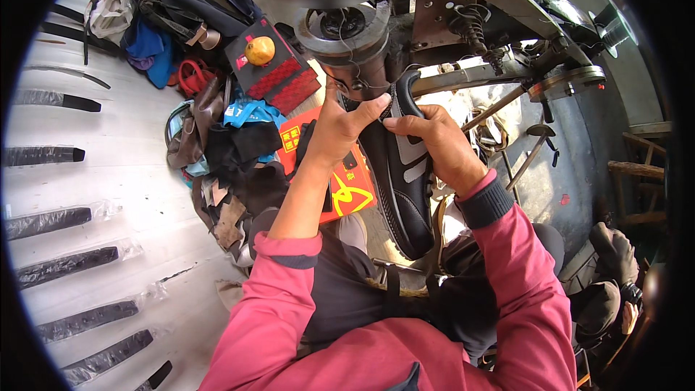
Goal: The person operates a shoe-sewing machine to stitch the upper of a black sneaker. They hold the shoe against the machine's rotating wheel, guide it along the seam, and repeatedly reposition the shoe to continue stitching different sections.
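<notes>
A black shoe [407, 203] with grey side patches and pale stitching hangs heel down below the round metal head [346, 36] of a machine that looks like a shoe-stitching machine. My left hand [340, 127] is closed on the shoe's upper edge, its thumb pressed down right beside the machine's lower end. On the other side, my right hand [441, 146] wraps round the upper part of the shoe, thumb towards the opening. The fingers under the shoe are hidden. A thread runs down the machine head; the stitching point is covered by my left hand and the shoe.
Metal frame parts with a spring [474, 25] and a rod extend to the right. At left lie a red box [355, 195], dark boxes [282, 83] with a round yellow-orange fruit [259, 51], bags and scraps [228, 213]. A seated person [612, 275] is at the right.
</notes>
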